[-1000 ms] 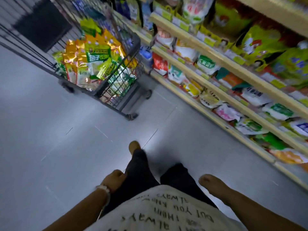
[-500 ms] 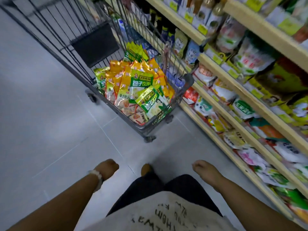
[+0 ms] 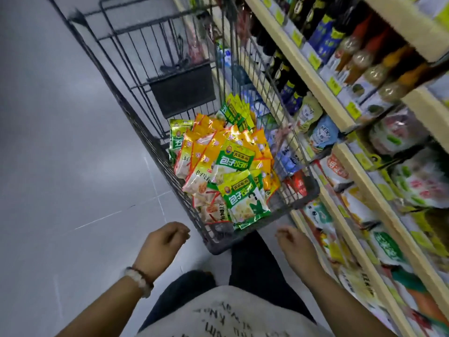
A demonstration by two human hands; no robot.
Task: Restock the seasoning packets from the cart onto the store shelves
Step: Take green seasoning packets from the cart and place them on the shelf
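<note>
Both hands pictured empty, loosely curled, near cart (image 3: 301, 198) front rim: left hand (image 3: 160, 244), right hand (image 3: 295, 246). Top green seasoning packet (image 3: 243, 198) best pinched by edge.

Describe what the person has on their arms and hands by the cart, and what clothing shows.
Both forearms are bare, with no sleeves in view and no gloves. The left hand has a beaded bracelet at the wrist, with pale and dark beads. The right hand and its wrist carry nothing visible. Lower down show a pale shirt with dark printed lettering and dark trousers.
</note>
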